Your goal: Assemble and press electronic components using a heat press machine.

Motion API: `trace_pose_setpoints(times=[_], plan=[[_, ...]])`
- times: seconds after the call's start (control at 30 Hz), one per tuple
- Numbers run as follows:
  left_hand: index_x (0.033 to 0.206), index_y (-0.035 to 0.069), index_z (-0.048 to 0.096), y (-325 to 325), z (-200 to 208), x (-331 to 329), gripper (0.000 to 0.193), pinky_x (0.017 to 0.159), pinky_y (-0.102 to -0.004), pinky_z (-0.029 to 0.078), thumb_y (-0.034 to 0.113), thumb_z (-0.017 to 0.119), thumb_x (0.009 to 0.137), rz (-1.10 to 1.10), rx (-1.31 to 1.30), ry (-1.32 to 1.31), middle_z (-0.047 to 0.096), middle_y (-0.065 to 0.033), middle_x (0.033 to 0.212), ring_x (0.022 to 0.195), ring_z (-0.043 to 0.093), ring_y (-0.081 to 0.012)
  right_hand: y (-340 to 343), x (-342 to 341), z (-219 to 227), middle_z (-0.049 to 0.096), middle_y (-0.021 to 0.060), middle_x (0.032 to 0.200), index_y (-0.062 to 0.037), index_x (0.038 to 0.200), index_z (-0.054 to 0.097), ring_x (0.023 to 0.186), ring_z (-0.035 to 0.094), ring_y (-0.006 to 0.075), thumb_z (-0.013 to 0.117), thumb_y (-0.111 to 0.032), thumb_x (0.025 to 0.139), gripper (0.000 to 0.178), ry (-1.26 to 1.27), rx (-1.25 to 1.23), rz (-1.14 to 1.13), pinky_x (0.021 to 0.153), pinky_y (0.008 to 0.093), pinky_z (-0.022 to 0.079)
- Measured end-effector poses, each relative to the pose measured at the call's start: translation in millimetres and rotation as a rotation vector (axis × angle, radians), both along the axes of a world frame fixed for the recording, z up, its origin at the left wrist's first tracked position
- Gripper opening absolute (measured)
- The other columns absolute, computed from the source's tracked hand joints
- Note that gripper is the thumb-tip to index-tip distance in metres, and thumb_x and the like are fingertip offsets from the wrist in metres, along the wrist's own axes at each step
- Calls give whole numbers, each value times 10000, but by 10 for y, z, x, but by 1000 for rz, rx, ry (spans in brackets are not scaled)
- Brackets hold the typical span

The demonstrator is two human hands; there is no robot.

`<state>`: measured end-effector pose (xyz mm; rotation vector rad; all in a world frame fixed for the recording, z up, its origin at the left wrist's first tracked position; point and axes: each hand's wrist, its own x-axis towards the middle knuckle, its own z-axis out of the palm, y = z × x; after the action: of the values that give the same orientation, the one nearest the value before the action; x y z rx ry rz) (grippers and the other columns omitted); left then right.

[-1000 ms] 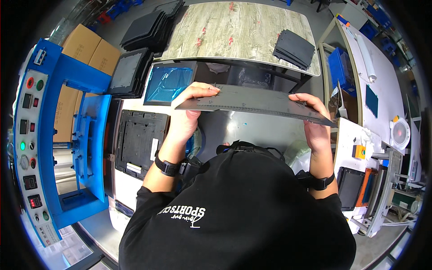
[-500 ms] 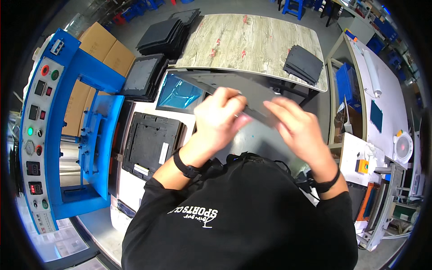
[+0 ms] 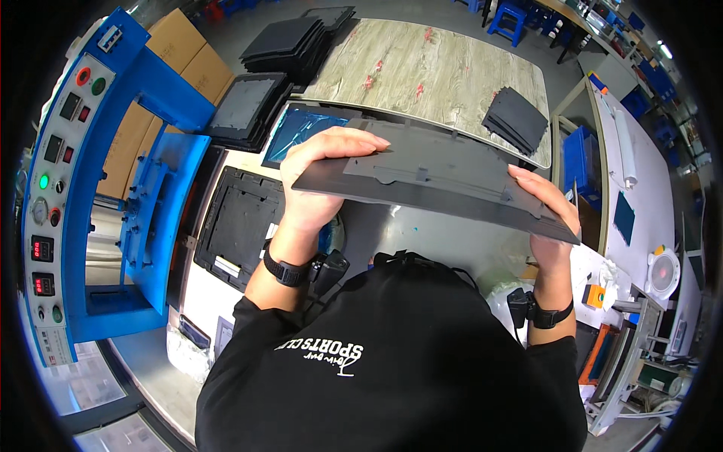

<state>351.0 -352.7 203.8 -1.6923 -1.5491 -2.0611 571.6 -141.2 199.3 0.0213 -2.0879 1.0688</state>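
Observation:
A flat, dark grey plastic panel (image 3: 440, 177) with small tabs and a raised rim is held in front of my chest, tilted so its near edge shows. My left hand (image 3: 312, 162) grips its left end, fingers over the top face. Around the right end closes my right hand (image 3: 556, 211), fingertips on the top and the palm at the edge. Behind the panel, partly covered by it, lies a sheet with shiny blue film (image 3: 301, 134). To the left of my left hand, a black moulded fixture (image 3: 239, 215) lies on the white bench.
A blue press machine (image 3: 83, 218) with a button panel stands at the left, beside cardboard boxes (image 3: 197, 64). Stacked dark panels (image 3: 282, 49) sit at the far left, with another stack (image 3: 245, 113) nearer. More panels (image 3: 516, 120) lie on the wood-patterned table (image 3: 452, 64). A fan (image 3: 663, 273) is right.
Both hands have moved apart to opposite ends of the panel, which has turned from a steep slant to nearly level, its top face showing. The view has shifted slightly.

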Motion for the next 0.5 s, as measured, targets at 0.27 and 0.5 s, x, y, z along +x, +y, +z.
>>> trace_pose_setpoints(times=[0.27, 0.5], plan=[[825, -41, 621, -1, -117, 17, 81, 731, -325, 523, -36, 649, 749, -34, 32, -121, 668, -180, 865, 796, 653, -257, -34, 36, 0, 641, 215, 1041, 74, 978, 634, 967, 633, 296, 537, -148, 878, 262, 51, -62, 61, 855, 331, 485], [842, -40, 619, 18, -197, -14, 96, 749, -329, 518, -28, 652, 753, -68, 25, -141, 668, -180, 876, 815, 647, -251, -45, 58, 58, 642, 213, 1032, 75, 997, 629, 976, 627, 288, 571, -181, 863, 295, 1, 8, 18, 857, 325, 480]])
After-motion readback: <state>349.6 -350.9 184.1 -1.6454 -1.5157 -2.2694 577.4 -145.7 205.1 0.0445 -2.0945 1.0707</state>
